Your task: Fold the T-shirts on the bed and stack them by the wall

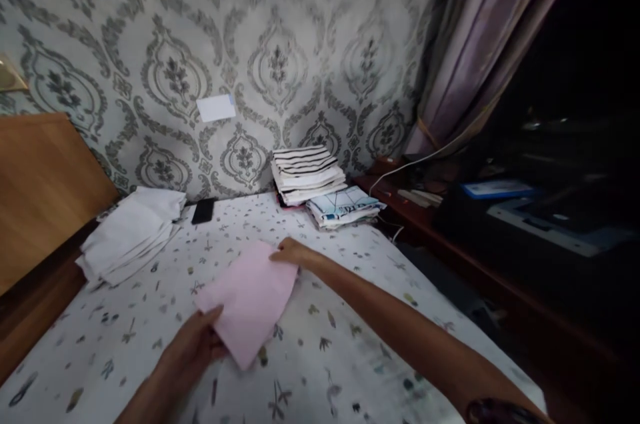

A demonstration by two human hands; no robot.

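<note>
A pale pink folded cloth (253, 301) is held between my two hands above the patterned bedsheet (320, 357). My left hand (193, 347) pinches its near left edge, thumb on top and fingers beneath. At the far right corner my right hand (290, 254) grips the cloth, with the forearm stretched in from the lower right. The cloth lies tilted, its lower corner pointing toward me. Its underside is hidden.
White folded cloths (133, 234) lie by the wooden headboard (50, 184), beside a black phone (203, 211). Striped folded fabric (307, 174) and a blue-white folded stack (345, 205) sit against the wall. A white cable (425, 161) runs over the dark red furniture (430, 224) at right.
</note>
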